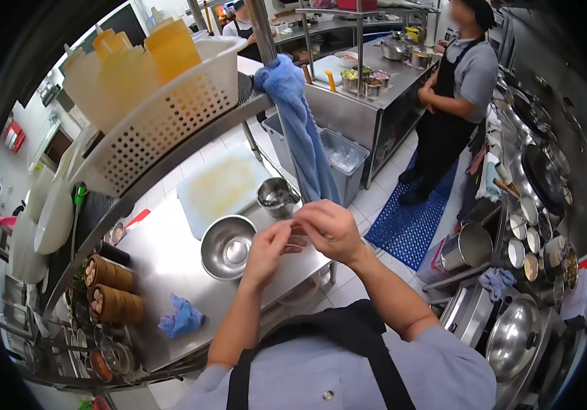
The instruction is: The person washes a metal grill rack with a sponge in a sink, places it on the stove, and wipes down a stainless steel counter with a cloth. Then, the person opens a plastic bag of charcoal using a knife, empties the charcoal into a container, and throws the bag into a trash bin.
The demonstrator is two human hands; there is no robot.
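My left hand (267,251) and my right hand (332,232) are close together above the front edge of the steel worktable. The fingers of both are bent and pinched in. Whatever lies between them, if anything, is too small to make out. Just left of my left hand sits a wide steel mixing bowl (228,247), which looks bare inside. Behind my hands stands a smaller steel pot (277,197) with a metal utensil or something dark in it. A stained white cutting board (220,188) lies farther back.
A blue cloth (181,316) and bamboo steamers (117,304) lie to the left. Overhead, a shelf holds a white basket (164,116) of squeeze bottles; a blue towel (300,130) hangs from its post. Grey bins (345,156) stand beyond. A co-worker (454,102) stands on a blue mat.
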